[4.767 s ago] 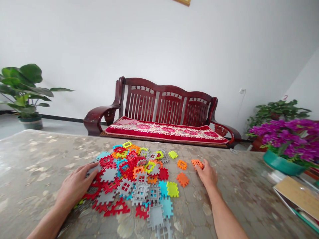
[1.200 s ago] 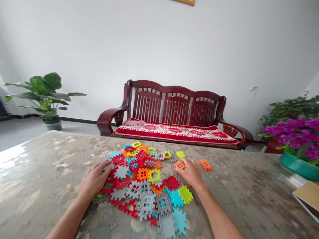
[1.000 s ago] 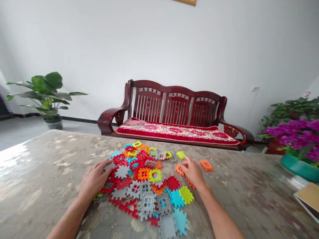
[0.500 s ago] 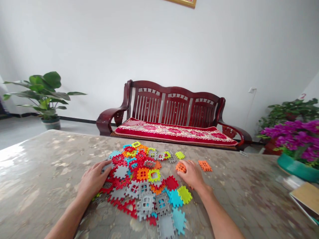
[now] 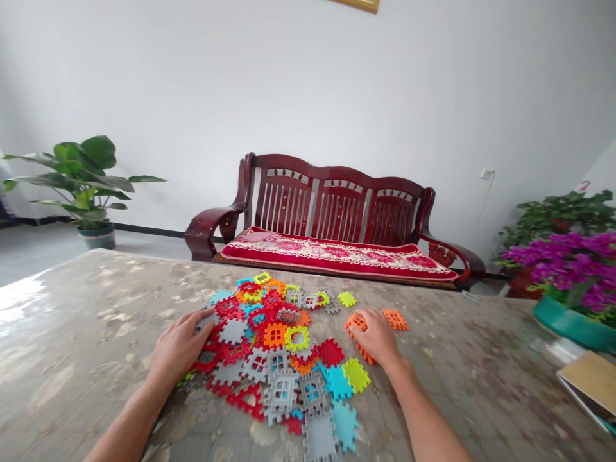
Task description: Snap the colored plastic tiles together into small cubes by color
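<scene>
Many flat notched plastic tiles lie heaped on the patterned table [image 5: 96, 314], among them a grey window tile [image 5: 282, 390], a yellow-green frame tile [image 5: 297, 338] and a red tile [image 5: 331, 352]. At the heap's left edge, my left hand [image 5: 185, 337] has its fingers curved over a grey tile and touching it. To the right of the heap, my right hand [image 5: 378, 335] grips an orange window tile [image 5: 356, 323], thumb and fingers at its edge. Another orange tile [image 5: 364, 354] lies partly under that hand. A separate orange tile [image 5: 395, 319] rests farther right.
Behind the table stands a dark red wooden bench [image 5: 337, 205] with a red patterned cover. At the right are purple flowers in a teal pot [image 5: 575, 321] and a box-like object [image 5: 590, 385]. A potted plant [image 5: 91, 186] is on the floor at the left.
My right hand has moved slightly right with the orange tile, and more of the orange tile below it shows. My left hand has hardly moved.
</scene>
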Demonstrator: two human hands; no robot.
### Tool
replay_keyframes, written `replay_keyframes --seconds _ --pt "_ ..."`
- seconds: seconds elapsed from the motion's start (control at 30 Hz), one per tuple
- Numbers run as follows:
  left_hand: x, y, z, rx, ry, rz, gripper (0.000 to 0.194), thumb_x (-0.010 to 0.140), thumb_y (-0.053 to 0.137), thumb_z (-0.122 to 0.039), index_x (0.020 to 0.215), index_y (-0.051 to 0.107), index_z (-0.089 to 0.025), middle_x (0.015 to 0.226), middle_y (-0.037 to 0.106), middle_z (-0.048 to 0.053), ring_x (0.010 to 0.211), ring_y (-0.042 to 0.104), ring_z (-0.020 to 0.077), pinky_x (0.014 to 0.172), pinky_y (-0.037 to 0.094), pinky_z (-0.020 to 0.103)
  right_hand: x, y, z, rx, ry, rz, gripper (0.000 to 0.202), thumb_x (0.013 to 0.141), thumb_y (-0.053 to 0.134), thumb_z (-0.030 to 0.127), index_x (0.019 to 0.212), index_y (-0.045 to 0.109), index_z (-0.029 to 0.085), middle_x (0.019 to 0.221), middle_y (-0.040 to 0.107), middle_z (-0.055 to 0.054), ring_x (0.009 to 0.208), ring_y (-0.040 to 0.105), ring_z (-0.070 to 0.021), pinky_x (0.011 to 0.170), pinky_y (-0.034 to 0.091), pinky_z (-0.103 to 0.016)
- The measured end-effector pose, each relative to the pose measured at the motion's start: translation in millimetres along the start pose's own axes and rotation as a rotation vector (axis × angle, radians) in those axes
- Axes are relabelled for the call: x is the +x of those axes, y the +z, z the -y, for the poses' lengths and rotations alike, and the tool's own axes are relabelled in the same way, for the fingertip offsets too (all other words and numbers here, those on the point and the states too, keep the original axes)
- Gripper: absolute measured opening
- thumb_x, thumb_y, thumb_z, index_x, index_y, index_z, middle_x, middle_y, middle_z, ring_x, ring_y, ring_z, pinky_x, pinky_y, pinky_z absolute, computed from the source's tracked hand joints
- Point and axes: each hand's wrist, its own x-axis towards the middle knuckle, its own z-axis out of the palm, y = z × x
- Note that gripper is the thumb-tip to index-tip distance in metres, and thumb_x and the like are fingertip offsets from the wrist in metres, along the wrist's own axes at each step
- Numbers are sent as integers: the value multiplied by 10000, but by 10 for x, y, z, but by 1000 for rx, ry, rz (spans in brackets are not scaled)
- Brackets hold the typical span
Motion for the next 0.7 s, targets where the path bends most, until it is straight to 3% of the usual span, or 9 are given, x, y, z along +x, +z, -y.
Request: replay_keyframes --seconds 0.33,0.57,0.7 --pt "5 15 15 2 0 -2 501 886 399 -461 1231 683 -234 1307 658 101 1184 607 309 1043 443 451 -63 -147 175 -202 -4 76 412 822 588 386 1187 664 211 1154 679 -114 1087 613 -265 916 415 -334" --pt "15 42 48 5 11 -18 476 889 413 -454 1225 687 -255 1287 672 84 1181 609 288 1040 444 425 -54 -156 176 -96 -147 167 473 767 609 325 1227 640 220 1206 680 -75 1132 594 -250 944 399 -312" --pt "25 51 64 0 15 -15 488 886 413 -467 1226 687 -249 1300 664 94 1172 615 302 1022 459 441 -46 -169 150 -94 -156 192 496 747 603 272 1241 633 230 1245 671 -66 1144 596 -249 948 400 -318"
